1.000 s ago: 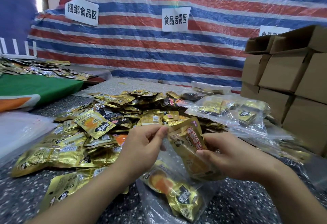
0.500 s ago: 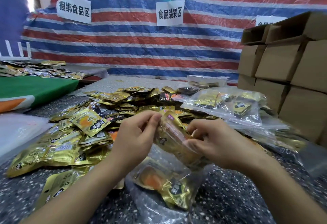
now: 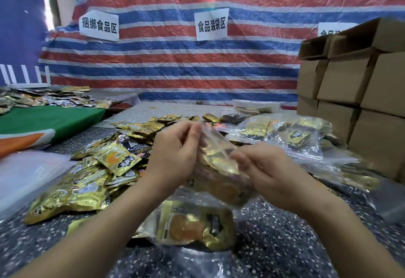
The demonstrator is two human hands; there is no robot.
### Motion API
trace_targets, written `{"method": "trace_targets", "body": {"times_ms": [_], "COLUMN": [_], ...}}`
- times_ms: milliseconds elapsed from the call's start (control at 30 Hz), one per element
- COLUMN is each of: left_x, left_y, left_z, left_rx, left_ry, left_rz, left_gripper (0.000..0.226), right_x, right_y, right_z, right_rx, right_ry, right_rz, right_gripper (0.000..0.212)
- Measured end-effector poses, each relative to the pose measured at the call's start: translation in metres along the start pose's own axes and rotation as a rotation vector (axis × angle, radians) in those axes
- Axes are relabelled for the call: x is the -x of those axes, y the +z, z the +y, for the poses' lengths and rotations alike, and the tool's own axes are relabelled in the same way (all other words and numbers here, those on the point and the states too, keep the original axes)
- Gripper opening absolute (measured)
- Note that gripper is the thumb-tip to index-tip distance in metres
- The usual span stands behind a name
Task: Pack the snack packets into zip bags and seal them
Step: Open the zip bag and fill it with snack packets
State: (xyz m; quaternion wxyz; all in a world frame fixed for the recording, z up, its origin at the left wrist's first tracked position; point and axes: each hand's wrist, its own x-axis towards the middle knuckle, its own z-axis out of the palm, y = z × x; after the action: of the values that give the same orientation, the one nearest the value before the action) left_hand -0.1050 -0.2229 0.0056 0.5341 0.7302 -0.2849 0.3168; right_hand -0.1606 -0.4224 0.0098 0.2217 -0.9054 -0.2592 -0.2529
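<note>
Far left: a flat stack of clear plastic bags (image 3: 26, 174) lying on the dark speckled tabletop (image 3: 274, 244), and behind it a green cloth-covered surface (image 3: 50, 117) carrying a scatter of gold and black foil packets (image 3: 43, 99) along its far edge. Left of centre: a loose heap of gold foil snack packets (image 3: 92, 179) printed with orange discs and black labels, spread over the tabletop up to the person's left forearm. Centre: the left hand (image 3: 175, 157), raised above the table, with its thumb and fingertips pinching the upper edge of a clear zip bag (image 3: 219, 168); the other fingers are curled. The zip bag is held upright between both hands, off the table, with gold snack packets visible through its plastic; motion blur hides whether its top is closed. Directly below it, on the tabletop, lies a second clear bag of gold packets (image 3: 195, 227), flat on its side. Right of centre: the right hand (image 3: 274, 174), level with and just beside the left, its fingertips pinching the same bag's edge, fingers bent and close together. Further right: a pile of filled clear bags (image 3: 291, 137) containing gold and black packets, resting on the tabletop. Far right: stacked brown cardboard boxes (image 3: 355, 84), the top ones with flaps open. Backdrop: a red, white and blue striped tarpaulin (image 3: 175, 67) bearing 3 white paper signs (image 3: 211, 24) with black Chinese characters, the rightmost partly hidden by the boxes.
</note>
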Motion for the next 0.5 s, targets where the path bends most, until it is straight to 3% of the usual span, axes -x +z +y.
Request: {"method": "trace_targets", "body": {"times_ms": [67, 200, 300, 400, 500], "left_x": [-0.008, -0.015, -0.017, -0.022, -0.029], "left_y": [-0.004, -0.009, -0.009, -0.008, -0.006], "left_z": [0.01, 0.032, 0.045, 0.052, 0.054], "left_rx": [0.097, 0.165, 0.24, 0.308, 0.395], "left_ry": [-0.046, -0.047, -0.077, -0.101, -0.175], "left_rz": [0.037, 0.045, 0.045, 0.075, 0.135], "left_gripper": [0.032, 0.032, 0.031, 0.031, 0.033], "right_x": [-0.001, 0.0, -0.001, -0.002, -0.003], "right_y": [-0.004, -0.004, -0.001, 0.001, -0.001], "right_z": [-0.001, 0.001, 0.005, -0.003, -0.006], "right_rx": [-0.041, 0.079, -0.044, -0.525, -1.061], "right_ry": [-0.077, -0.229, -0.169, 0.095, 0.305], "right_rz": [0.189, 0.568, 0.743, 0.774, 0.509], "right_gripper": [0.046, 0.027, 0.024, 0.051, 0.075]}}
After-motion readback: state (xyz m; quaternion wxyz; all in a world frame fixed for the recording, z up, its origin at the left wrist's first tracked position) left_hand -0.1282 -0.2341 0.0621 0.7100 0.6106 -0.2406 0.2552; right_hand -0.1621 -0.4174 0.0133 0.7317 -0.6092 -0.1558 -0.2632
